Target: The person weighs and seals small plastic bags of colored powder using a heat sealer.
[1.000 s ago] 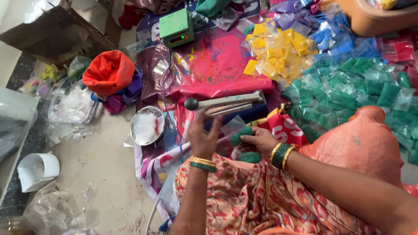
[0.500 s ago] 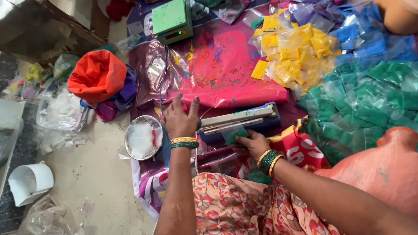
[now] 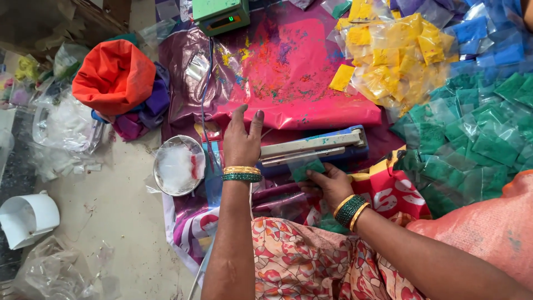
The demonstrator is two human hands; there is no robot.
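My left hand (image 3: 241, 141) presses flat on the handle end of a blue and cream heat sealer (image 3: 313, 148), its arm lowered. My right hand (image 3: 330, 183) pinches a small clear packet of green powder (image 3: 307, 169) whose top edge lies under the sealer's bar. Both wrists wear gold and green bangles. A patterned cloth covers my lap below.
Piles of sealed green (image 3: 472, 139), yellow (image 3: 394, 53) and blue (image 3: 483, 39) packets lie to the right. A pink plastic sheet (image 3: 300, 72), a green scale (image 3: 219, 14), a steel bowl (image 3: 179, 165), an orange bag (image 3: 114, 75) and a white cup (image 3: 28, 218) surround the sealer.
The sealer arm has come down from raised to closed under my left hand. My right hand slid the green packet under the bar.
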